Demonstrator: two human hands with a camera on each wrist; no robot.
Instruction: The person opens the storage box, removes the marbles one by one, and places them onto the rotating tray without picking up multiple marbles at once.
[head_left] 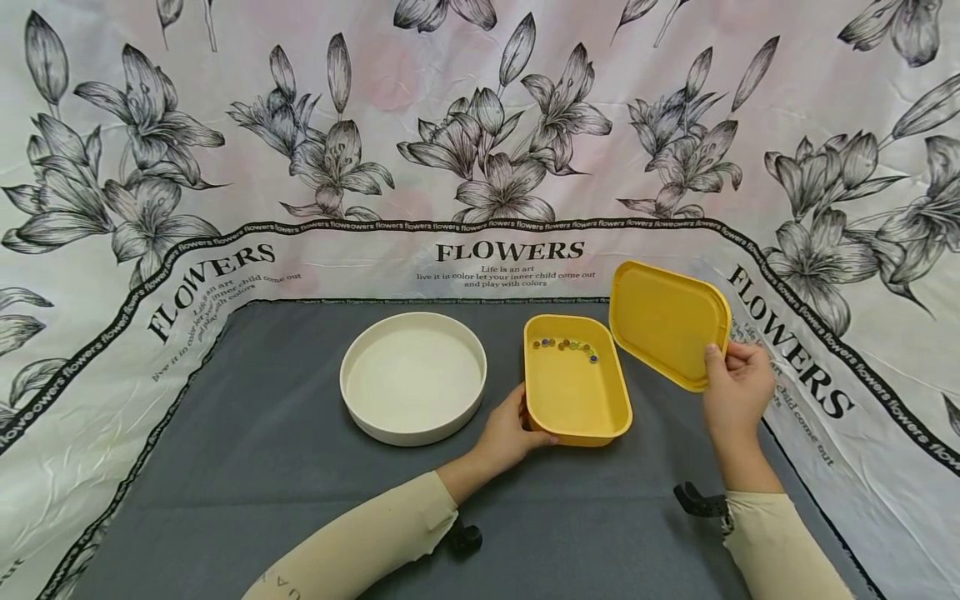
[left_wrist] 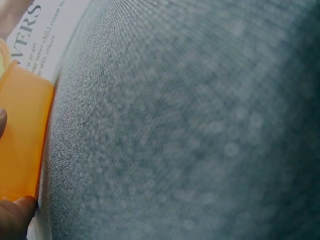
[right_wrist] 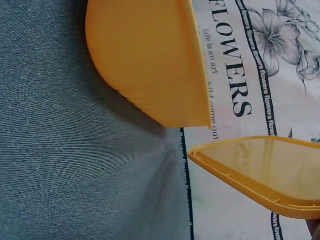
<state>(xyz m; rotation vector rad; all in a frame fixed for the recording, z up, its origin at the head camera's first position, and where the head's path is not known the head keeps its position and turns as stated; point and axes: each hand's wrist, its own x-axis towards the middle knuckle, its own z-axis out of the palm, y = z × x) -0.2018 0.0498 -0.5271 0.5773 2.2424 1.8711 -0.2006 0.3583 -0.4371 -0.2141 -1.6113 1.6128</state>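
Note:
In the head view a yellow rectangular container [head_left: 576, 396] sits on the grey cloth without its lid. Several small colored beads [head_left: 593, 359] lie in it toward the far end. My left hand [head_left: 506, 433] grips its near left corner, thumb along the front wall and fingers at the left side. The left wrist view catches part of the container's wall [left_wrist: 25, 120]. Up to the right, my right hand [head_left: 738, 387] pinches the matching yellow lid [head_left: 666, 325] by its near right corner. The lid is tilted, apart from the container in the right wrist view.
A round cream-white dish [head_left: 412, 379] with a low rim stands left of the container. The grey cloth [head_left: 247, 433] covers the work surface, and a white flower-printed sheet [head_left: 510, 271] borders it at the back and sides.

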